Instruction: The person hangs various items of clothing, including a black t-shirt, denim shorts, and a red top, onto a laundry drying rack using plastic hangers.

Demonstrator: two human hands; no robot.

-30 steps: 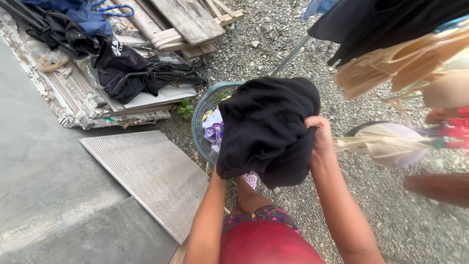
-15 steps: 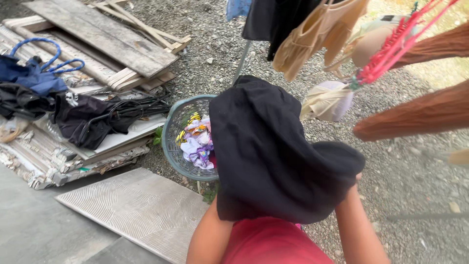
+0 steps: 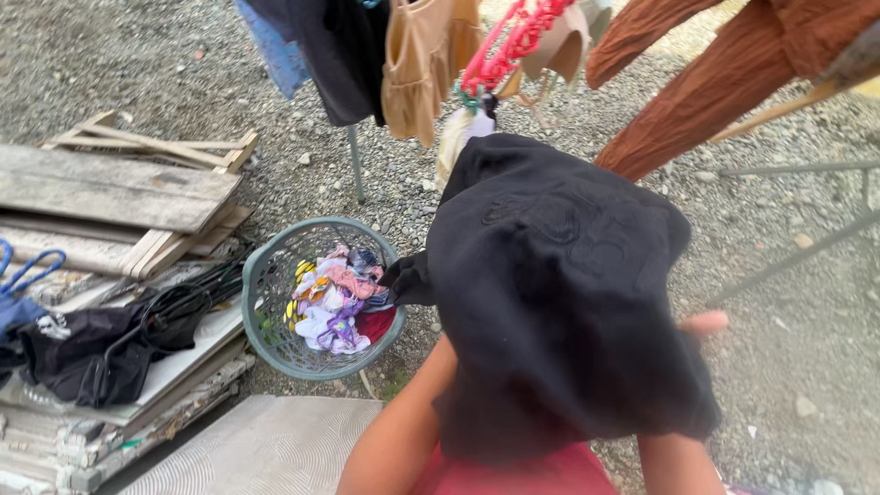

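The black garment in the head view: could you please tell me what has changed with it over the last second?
The black garment went from a bunched bundle gripped by the right hand to spread open and raised, now hiding both hands but one fingertip. The green laundry basket stays put, full of coloured clothes.

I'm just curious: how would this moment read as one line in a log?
hands: both under black cloth, raised | right fingers: one tip shows | basket: on gravel, clothes inside | clothes rack: above

Hanging clothes (image 3: 422, 64) overhead; basket (image 3: 266, 275) below.
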